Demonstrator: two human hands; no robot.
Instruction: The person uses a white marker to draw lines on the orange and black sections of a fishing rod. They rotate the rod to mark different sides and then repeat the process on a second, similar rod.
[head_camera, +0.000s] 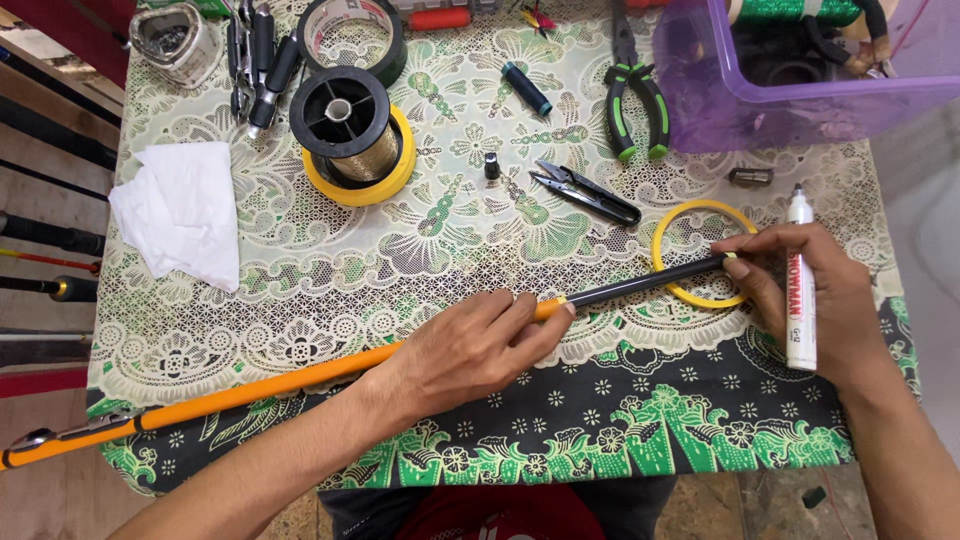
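An orange fishing rod (250, 388) with a black end section (640, 283) lies slanted across the patterned tablecloth. My left hand (470, 345) grips it where orange meets black. My right hand (810, 285) pinches the black tip over a yellow tape ring (672, 222) and also holds a white marker pen (800, 290) upright between its fingers.
Black thread snips (585, 190), green-handled pliers (633, 100), a black spool on a yellow tape roll (350, 135), a small thread bobbin (526, 88), white tissue (180, 210), a tape roll (352, 30) and a purple plastic tub (800, 90) lie on the table. More rods rest at left.
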